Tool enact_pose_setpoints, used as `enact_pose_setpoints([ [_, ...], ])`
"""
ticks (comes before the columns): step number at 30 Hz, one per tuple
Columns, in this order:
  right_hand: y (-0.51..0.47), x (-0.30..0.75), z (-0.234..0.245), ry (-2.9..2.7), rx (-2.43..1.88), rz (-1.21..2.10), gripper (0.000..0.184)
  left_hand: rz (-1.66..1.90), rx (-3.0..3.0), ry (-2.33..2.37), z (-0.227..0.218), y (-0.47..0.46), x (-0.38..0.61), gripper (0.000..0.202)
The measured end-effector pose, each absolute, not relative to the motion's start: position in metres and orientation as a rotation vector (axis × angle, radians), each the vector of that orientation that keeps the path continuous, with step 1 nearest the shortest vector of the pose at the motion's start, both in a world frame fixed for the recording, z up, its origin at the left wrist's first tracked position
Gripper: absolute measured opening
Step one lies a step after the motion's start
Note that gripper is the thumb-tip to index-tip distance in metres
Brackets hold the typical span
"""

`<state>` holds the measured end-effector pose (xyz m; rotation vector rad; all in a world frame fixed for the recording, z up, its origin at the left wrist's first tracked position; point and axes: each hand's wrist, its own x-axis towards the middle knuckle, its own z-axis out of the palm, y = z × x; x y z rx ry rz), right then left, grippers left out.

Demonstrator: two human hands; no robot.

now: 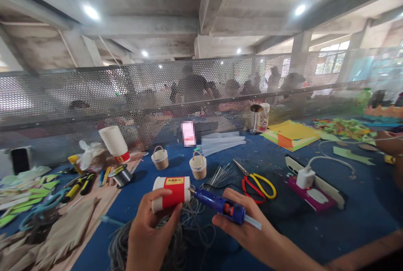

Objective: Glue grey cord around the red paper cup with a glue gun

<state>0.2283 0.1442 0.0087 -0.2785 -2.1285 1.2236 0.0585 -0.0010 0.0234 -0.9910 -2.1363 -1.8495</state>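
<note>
Over the blue tabletop (296, 233), the left hand (153, 225) grips a red-and-white paper cup (174, 191) lying sideways, its thumb below and fingers round the upper side, a yellow label turned upward. Facing it, the right hand (252, 210) is closed round a blue glue gun (217, 204), whose nozzle points at the cup's right-hand end; whether the tip touches the paper, I cannot tell. A pale glue stick (253, 222) sticks out of the gun's rear.

Under the cup and left hand lies a tangle of grey cord (121, 246). Just beyond the cup stand two small baskets (198, 169) with looped handles, and thin wires (220, 174) lie beside the nearer one. Right of these rest scissors (247, 173) with one red and one yellow handle, blades ajar. Farther right, a white charger (305, 177) sits on a purple-topped block (321, 200).

Translucent strips (222, 143) and coloured sheets (291, 130) lie farther back. On the left, a leaning stack of paper cups (113, 141) stands behind a wire spool (121, 175). Behind everything runs a perforated screen (141, 78), with blurred people beyond.
</note>
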Motion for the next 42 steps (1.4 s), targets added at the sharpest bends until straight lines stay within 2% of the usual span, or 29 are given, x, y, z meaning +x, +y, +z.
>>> enact_pose_setpoints([
  [17,0.146,0.229,0.0,-2.12,-0.286,1.13,0.027,-1.974,-0.998,-2.191,0.016,-0.003,0.054,0.04],
  [25,0.145,0.228,0.004,-2.145,-0.279,1.137,0.031,-1.895,-1.008,-2.213,0.018,-0.003,0.055,0.037],
  [42,0.144,0.231,0.004,-2.12,-0.224,1.16,0.027,-2.126,-0.934,-2.21,0.019,-0.001,0.052,0.048],
])
